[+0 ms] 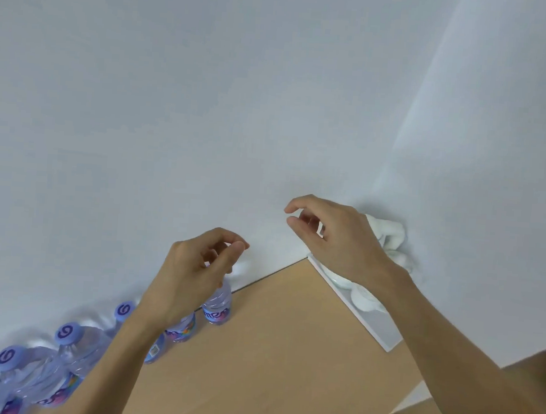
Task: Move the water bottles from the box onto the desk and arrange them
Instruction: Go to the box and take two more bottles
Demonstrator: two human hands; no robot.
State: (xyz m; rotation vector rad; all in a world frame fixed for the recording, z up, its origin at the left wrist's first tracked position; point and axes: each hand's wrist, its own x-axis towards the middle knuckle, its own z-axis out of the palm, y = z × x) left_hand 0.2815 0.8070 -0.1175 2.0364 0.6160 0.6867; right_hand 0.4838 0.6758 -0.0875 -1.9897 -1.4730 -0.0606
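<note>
Bottles (71, 351) stood in a row on the surface (288, 337) along the wall (207, 105), running from near left to far centre; left hand (192, 272) hung above the farthest bottle (216, 309); right hand (331, 233) hung before the figurine (392, 237) on a board (373, 323) at the far right corner.

- The left hand (196, 272) and the right hand (337, 240) are showing bare, with no rings or gloves on the visible fingers.
- Both forearms are showing bare from wrist to the near edge of the view, with no watch, band or sleeve visible.
- Short, unpainted fingernails are showing on the thumbs.
</note>
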